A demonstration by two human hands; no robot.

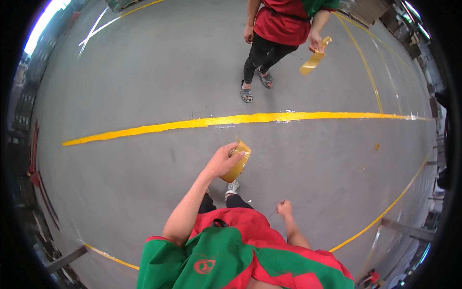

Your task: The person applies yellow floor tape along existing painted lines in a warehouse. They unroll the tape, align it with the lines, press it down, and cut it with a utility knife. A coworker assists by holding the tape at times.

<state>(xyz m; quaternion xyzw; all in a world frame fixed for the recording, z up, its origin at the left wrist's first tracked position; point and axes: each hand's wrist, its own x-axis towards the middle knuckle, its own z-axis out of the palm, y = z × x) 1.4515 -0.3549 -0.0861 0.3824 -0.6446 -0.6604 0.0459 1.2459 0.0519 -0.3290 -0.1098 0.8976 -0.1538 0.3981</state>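
Note:
My left hand (223,162) is held out over the floor, closed around a piece of shiny amber tape (237,166). The tape hangs beside the fingers, and its upper end sticks up past them. Lower and to the right, my right hand (284,208) is closed, with a thin dark stick-like thing (274,212) jutting out of its fingers. What kind of thing it is, I cannot make out. Ahead of me a wide yellow line (240,119) runs across the grey floor, with shiny clear film along parts of its edges.
Beyond the yellow line stands a person (276,38) in a red and green shirt, holding a similar amber tape strip (313,62). A small brown scrap (377,146) lies on the floor at the right. Another yellow line (385,212) curves along the right, near a grey beam (409,230).

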